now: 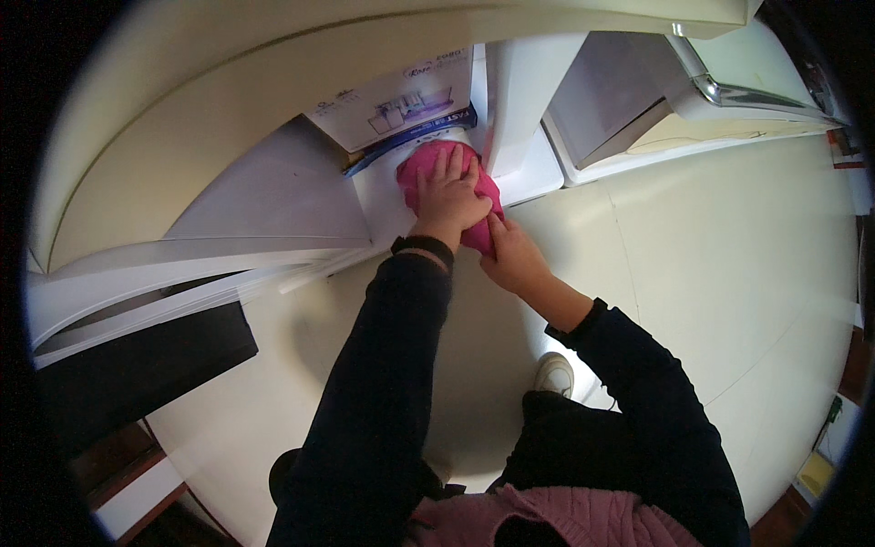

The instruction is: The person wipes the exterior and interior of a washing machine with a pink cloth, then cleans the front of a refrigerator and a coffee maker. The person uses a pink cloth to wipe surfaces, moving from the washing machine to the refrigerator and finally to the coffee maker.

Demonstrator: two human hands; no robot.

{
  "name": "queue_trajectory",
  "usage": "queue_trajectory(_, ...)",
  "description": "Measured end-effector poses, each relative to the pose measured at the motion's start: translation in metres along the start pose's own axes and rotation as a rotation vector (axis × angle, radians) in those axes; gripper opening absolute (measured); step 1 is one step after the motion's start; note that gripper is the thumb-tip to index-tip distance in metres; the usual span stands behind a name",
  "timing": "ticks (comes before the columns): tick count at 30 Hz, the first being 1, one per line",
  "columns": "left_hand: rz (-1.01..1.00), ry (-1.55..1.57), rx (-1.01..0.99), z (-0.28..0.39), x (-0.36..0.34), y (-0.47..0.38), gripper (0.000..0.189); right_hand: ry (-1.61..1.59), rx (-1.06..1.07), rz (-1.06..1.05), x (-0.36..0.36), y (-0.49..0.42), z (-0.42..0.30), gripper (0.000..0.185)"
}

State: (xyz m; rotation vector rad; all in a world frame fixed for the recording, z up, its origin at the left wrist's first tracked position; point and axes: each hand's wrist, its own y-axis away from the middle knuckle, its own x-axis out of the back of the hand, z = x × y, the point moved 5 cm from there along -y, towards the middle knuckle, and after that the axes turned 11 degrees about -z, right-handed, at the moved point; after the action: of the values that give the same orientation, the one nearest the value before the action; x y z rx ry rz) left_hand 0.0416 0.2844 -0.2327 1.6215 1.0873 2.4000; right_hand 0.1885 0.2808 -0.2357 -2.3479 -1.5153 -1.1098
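Note:
A bright pink cloth-like bundle (pixel 482 239) lies at the opening of a low white compartment, just in front of a printed box. Palm down on its top is my left hand (pixel 451 198), with the fingers spread. Whether those fingers grip the material or only press on it does not show. My right hand (pixel 514 258) pinches the bundle's near right edge between thumb and fingers, close beside the left thumb. Part of the bundle is hidden under my left hand, so what it contains cannot be seen.
A white and blue printed box (pixel 410 102) stands behind the bundle. To its right rises a white upright post (pixel 517 102), then a white unit with a metal edge (pixel 745 99). A cream tabletop (pixel 273 68) overhangs from above. At left sits a black box-like object (pixel 150 362); my shoe (pixel 554 375) is below.

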Motion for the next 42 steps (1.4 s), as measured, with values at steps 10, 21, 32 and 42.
queue_trajectory(10,-0.001,-0.093,-0.093,-0.005,-0.002,0.011,0.072,0.04,-0.033,-0.129,-0.005,-0.004,-0.005,0.055)
queue_trajectory(21,0.087,-0.056,-0.123,-0.014,-0.026,0.057,0.078,-0.147,-0.258,-0.547,0.01,0.014,-0.008,0.028)
queue_trajectory(32,0.47,0.074,-0.094,-0.064,-0.027,0.057,0.067,-0.602,-0.045,0.256,0.062,-0.023,0.028,0.017)
queue_trajectory(42,0.195,-0.068,-0.006,-0.059,-0.029,0.039,0.07,0.291,-0.162,0.527,0.055,-0.053,0.041,0.015)
